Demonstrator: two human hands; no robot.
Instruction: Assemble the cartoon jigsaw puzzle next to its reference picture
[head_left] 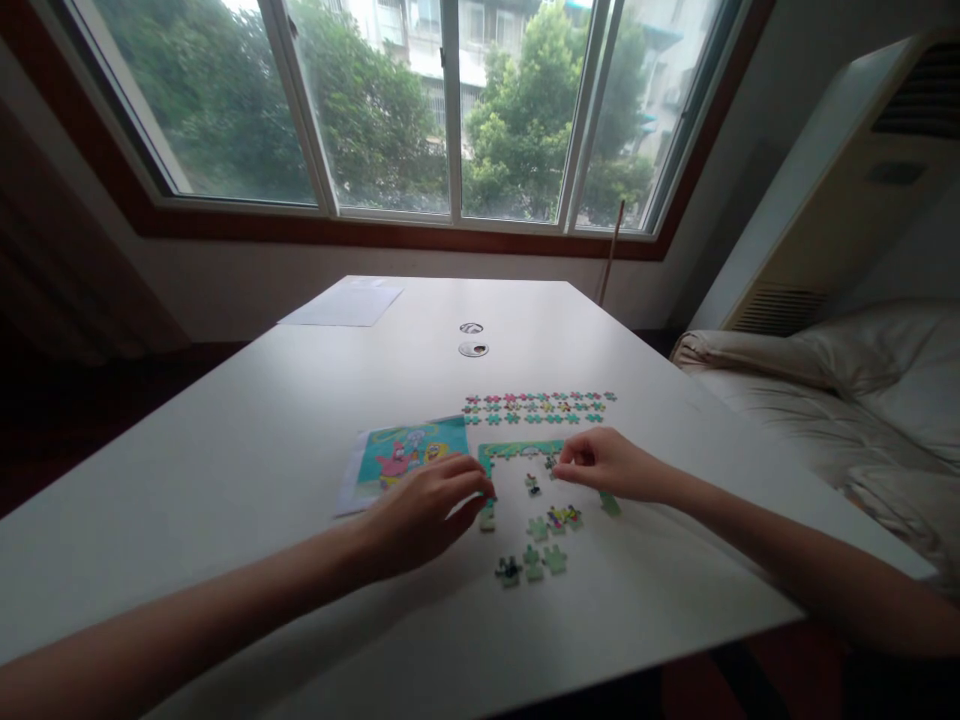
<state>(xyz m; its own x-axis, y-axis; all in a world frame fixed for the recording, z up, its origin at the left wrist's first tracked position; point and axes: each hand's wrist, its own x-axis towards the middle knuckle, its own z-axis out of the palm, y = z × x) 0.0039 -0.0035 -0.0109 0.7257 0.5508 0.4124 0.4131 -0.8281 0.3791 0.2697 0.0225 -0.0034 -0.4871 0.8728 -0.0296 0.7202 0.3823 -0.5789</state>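
My right hand is closed in a pinch on a small puzzle piece just inside the partly joined puzzle border. On the other side, my left hand rests with loosely bent fingers at the border's left strip, thumb apart from the fingertips. Between the hands lies a loose dark-and-green piece. Nearer to me are a yellow-patterned cluster, several pale green pieces and a dark-patterned piece. A cartoon picture sheet lies partly under my left hand.
Rows of loose puzzle pieces lie beyond the border on the white table. Farther back are two round cable-hole covers and a paper sheet. A sofa stands to the right, a window ahead.
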